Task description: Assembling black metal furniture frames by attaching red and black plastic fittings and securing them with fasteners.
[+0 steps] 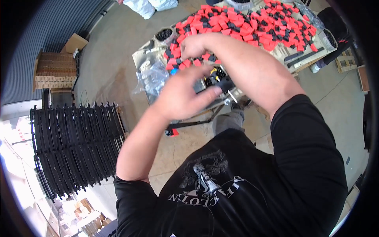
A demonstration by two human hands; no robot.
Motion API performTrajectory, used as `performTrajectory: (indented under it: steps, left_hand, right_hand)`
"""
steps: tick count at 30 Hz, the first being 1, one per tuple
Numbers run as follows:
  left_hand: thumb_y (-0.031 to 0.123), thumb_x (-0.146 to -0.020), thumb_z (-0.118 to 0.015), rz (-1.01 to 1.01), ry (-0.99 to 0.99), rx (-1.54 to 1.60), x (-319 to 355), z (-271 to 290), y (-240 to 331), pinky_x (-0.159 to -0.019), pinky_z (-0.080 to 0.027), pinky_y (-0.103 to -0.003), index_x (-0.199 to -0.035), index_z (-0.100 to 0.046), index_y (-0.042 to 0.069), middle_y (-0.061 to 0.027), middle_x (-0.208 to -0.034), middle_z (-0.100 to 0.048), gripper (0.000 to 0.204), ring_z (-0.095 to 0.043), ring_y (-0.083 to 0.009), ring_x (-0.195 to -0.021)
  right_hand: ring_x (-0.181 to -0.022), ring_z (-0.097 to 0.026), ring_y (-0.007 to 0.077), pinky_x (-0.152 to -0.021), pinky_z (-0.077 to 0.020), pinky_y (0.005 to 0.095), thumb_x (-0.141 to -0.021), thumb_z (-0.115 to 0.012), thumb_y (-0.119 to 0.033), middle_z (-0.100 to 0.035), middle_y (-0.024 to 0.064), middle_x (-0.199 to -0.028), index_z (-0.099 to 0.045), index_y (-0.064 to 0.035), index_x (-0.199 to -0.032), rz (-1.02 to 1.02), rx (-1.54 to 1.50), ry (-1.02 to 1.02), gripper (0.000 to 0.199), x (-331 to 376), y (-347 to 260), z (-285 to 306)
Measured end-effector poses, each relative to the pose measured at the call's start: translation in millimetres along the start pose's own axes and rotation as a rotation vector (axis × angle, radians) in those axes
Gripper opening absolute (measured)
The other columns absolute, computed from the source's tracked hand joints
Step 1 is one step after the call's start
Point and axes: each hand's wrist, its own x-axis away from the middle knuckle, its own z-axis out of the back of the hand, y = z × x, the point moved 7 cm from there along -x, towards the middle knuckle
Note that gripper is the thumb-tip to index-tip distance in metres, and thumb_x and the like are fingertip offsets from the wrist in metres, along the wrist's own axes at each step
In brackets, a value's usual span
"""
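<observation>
My left hand (179,96), slightly blurred, is stretched over the near edge of the worktable with thumb and fingers apart. By its thumb tip is a black part (226,84), with a silver bolt (233,97) just below it; the hand does not appear to grip either. My right hand (194,46) reaches across to the left side of the pile of red and black plastic pieces (221,21). Its fingers curl down among the nearest red pieces (172,62); whatever they hold is hidden.
A tub of small black parts (164,34) and a clear plastic bag (152,79) sit on the table's left side. Another tub (329,38) stands at the right end, near a person in dark clothes (333,23). Stacked black frames (77,148) and flat cardboard (55,71) are at left.
</observation>
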Motion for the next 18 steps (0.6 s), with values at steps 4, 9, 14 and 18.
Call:
performTrajectory:
  steps: [4, 9, 14, 18]
  left_hand:
    - [0.045, -0.084, -0.076, 0.113, -0.256, -0.153, 4.1, -21.1, 1.1, -0.077, -0.055, -0.048, -0.116, -0.066, -0.001, -0.0236, -0.089, -0.07, 0.056, -0.07, -0.0422, -0.086]
    - [0.05, -0.084, -0.074, 0.129, -0.204, -0.137, -1.1, -22.4, -1.0, -0.076, -0.056, -0.049, -0.115, -0.065, -0.002, -0.0238, -0.086, -0.071, 0.061, -0.07, -0.0426, -0.083]
    - [0.054, -0.084, -0.072, 0.25, -0.238, -0.121, 1.3, -29.8, -13.1, -0.076, -0.056, -0.05, -0.124, -0.055, -0.001, -0.0227, -0.085, -0.071, 0.07, -0.071, -0.0427, -0.083]
    - [0.057, -0.086, -0.07, 0.309, -0.283, -0.114, 4.6, -26.0, -19.4, -0.076, -0.055, -0.051, -0.117, -0.051, 0.001, -0.023, -0.084, -0.07, 0.066, -0.071, -0.0433, -0.083]
  right_hand:
    - [-0.101, -0.07, 0.0272, -0.089, -0.0543, 0.0412, -0.087, -0.073, -0.037, -0.075, 0.0157, -0.11, -0.074, -0.0037, -0.116, 0.032, 0.056, -0.008, 0.045, 5.2, -20.5, 1.8]
    - [-0.106, -0.07, 0.0287, -0.092, -0.0536, 0.0412, -0.088, -0.072, -0.036, -0.073, 0.0168, -0.117, -0.07, -0.0034, -0.124, -0.029, -0.015, -0.092, 0.048, 15.9, -18.8, -2.5]
    - [-0.107, -0.07, 0.0286, -0.093, -0.0538, 0.0402, -0.089, -0.071, -0.034, -0.072, 0.0177, -0.118, -0.07, -0.0027, -0.123, -0.003, -0.037, -0.052, 0.046, 17.0, -14.7, 4.1]
    - [-0.104, -0.07, 0.0281, -0.091, -0.0537, 0.04, -0.088, -0.071, -0.034, -0.073, 0.0171, -0.117, -0.071, -0.0017, -0.119, -0.038, -0.074, -0.097, 0.045, 21.1, -31.5, 7.0]
